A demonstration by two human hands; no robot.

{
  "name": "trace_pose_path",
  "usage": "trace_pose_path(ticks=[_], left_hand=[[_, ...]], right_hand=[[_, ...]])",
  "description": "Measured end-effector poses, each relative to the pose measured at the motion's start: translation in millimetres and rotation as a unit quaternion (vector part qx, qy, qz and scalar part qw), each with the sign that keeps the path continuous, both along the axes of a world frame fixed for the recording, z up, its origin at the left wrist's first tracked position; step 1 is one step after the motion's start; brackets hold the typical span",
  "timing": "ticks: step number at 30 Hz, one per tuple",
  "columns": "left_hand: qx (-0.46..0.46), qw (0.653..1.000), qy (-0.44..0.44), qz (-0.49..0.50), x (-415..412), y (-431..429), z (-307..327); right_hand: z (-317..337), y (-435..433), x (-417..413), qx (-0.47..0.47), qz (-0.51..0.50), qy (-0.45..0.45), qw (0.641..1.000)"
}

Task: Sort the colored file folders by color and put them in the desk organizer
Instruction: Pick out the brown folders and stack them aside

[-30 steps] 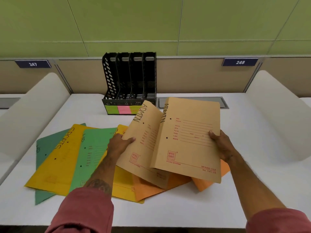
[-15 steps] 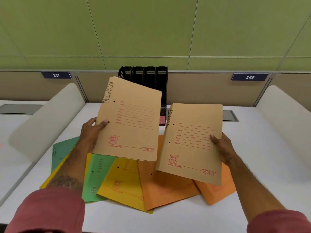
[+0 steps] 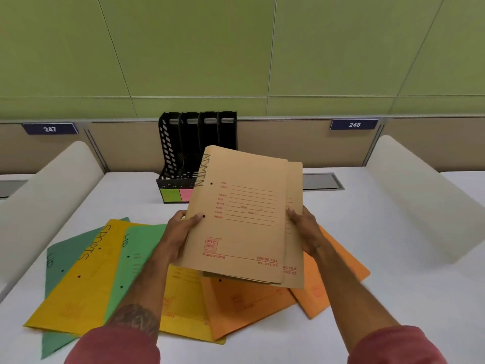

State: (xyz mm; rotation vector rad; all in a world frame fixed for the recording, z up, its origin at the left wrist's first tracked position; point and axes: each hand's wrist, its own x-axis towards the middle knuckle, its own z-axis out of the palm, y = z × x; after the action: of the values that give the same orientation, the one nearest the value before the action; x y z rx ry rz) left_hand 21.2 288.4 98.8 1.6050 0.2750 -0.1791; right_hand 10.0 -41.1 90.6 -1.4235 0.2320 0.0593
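Six folders lie fanned and overlapping on the white desk (image 3: 393,298) nearest the person: a dark green folder (image 3: 60,258), a yellow folder (image 3: 78,290) marked SPORTS, a light green folder (image 3: 136,253), a second yellow folder (image 3: 183,306), an orange folder (image 3: 241,303) and a second orange folder (image 3: 336,279). None of them is sorted.

Above that fan, two brown folders are held in the air as one stack. The upper brown folder (image 3: 241,219) lies nearly square on the lower brown folder (image 3: 295,179), which shows only as a strip along the right. The left hand (image 3: 181,232) pinches the spine edge, thumb on the cover and fingers behind. The right hand (image 3: 304,227) pinches the opposite edge the same way.

The stack's long axis runs away from the person, with the far short edge raised toward the organizer (image 3: 199,137) and leaning slightly right. The printed cover faces the camera, and the spine lettered ADMIN is on the left.

Farther back, the black organizer stands upright at the desk's rear, with a green label (image 3: 169,195) and a pink label (image 3: 185,194) on its base. The slots that show hold no folders. I judge the brown pair is merely gathered, filing has not begun, and all eight folders are left to go in.
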Motion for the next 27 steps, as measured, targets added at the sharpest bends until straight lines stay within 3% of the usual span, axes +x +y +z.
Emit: trace_pose_path(ticks=[8,12,19,27], left_hand=[[-0.054,0.995,0.017,-0.078,1.9,-19.9,-4.7],[-0.064,0.995,-0.016,-0.081,1.3,-32.7,-6.1],[-0.054,0.983,-0.048,-0.171,2.7,-54.4,-6.9],[-0.048,0.990,-0.058,-0.118,5.2,-126.6,1.5]], right_hand=[[15.2,4.5,-7.0,0.021,-0.012,0.006,1.000],[16.0,0.8,-8.3,0.019,-0.007,0.005,1.000],[-0.3,-31.3,-10.1,0.024,-0.002,-0.004,1.000],[-8.4,-86.5,-21.3,0.035,0.012,-0.001,0.999]])
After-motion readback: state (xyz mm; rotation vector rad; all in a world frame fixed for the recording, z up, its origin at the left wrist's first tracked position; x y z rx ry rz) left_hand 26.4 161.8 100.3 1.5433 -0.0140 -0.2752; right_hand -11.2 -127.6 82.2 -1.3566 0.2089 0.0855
